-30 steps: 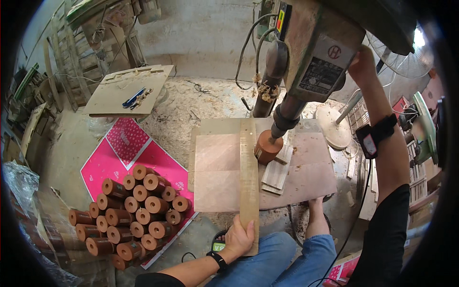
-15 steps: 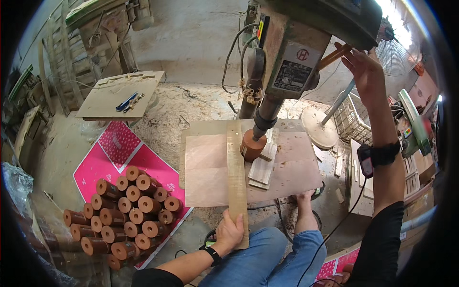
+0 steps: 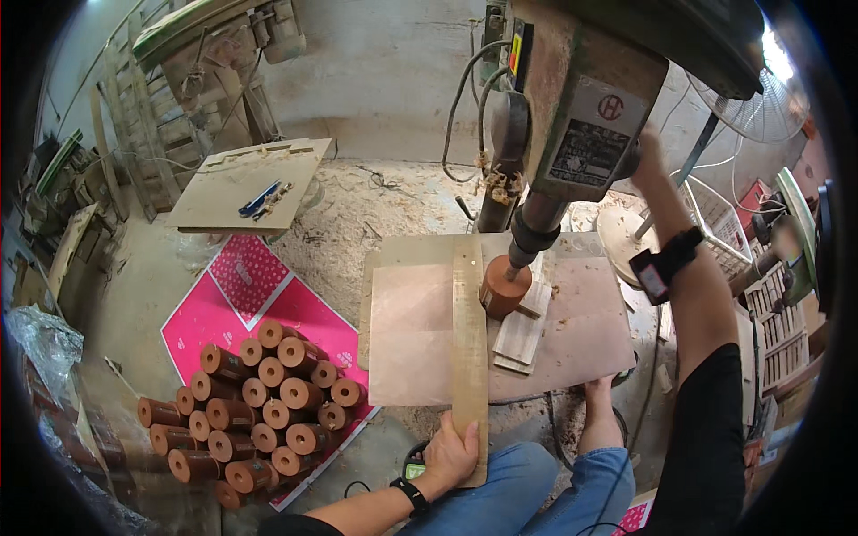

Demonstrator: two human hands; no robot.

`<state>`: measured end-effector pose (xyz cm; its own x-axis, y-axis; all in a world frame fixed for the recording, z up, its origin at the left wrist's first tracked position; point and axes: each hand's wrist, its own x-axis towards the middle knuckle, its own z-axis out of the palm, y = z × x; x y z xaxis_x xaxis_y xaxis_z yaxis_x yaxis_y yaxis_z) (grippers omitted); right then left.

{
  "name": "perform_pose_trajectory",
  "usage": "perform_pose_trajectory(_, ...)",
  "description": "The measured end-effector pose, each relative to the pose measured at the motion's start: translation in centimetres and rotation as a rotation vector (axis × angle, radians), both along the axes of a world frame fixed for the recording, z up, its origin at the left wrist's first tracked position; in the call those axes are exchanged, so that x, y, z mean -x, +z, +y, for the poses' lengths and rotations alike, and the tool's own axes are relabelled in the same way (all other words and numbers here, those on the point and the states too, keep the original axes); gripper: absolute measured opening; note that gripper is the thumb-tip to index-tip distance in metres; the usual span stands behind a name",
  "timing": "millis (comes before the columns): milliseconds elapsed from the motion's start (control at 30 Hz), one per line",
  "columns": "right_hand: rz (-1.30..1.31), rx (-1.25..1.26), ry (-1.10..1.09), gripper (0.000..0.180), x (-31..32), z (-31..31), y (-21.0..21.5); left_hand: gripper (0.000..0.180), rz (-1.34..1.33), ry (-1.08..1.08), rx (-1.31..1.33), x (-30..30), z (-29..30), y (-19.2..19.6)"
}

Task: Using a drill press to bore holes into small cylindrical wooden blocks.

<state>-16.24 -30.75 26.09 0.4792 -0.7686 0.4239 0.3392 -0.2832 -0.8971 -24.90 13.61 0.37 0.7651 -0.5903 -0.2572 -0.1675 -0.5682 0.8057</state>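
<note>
My left hand (image 3: 450,452) is closed around the near end of a long flat wooden strip (image 3: 469,339), its thumb on top. The strip lies across the paper-covered drill press table (image 3: 411,330), its far part beside a brown wooden cylinder (image 3: 506,286). That cylinder stands upright under the drill press (image 3: 572,134), and the bit reaches its top. Some pale wooden slats (image 3: 520,330) are stacked against the cylinder's other side. My right hand (image 3: 651,161) is raised at the right side of the drill head, its fingers hidden behind it; the feed lever is not visible.
Several drilled brown cylinders (image 3: 259,415) are piled on a pink sheet (image 3: 201,313) at the left. A small board-topped stand (image 3: 228,201) holds a blue cutter knife (image 3: 259,200). Shavings (image 3: 393,192) cover the floor behind. A fan (image 3: 751,107) and a plastic crate (image 3: 719,223) stand at the right.
My right hand has come down from the raised feed lever to beside the drill head. The view has shifted, so the scene sits further right. My left hand keeps its hold on the strip.
</note>
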Motion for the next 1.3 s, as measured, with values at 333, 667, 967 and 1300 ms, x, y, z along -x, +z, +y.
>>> perform_pose_trajectory(333,0.404,-0.297,0.055,0.044,6.8,5.8,-8.1,0.059,0.009,-0.013,0.021,0.1,0.2,-0.1)
perform_pose_trajectory(667,0.787,0.180,-0.067,0.042,13.6,14.0,-2.6,0.056,0.021,-0.002,0.011,0.2,0.3,0.6)
perform_pose_trajectory(967,0.775,0.444,-0.366,0.040,15.5,16.0,4.7,0.054,-0.011,0.021,0.022,0.3,0.3,1.1)
perform_pose_trajectory(1300,0.125,0.279,-0.108,0.031,10.5,8.9,11.0,0.054,0.001,0.013,0.002,0.3,0.1,0.7)
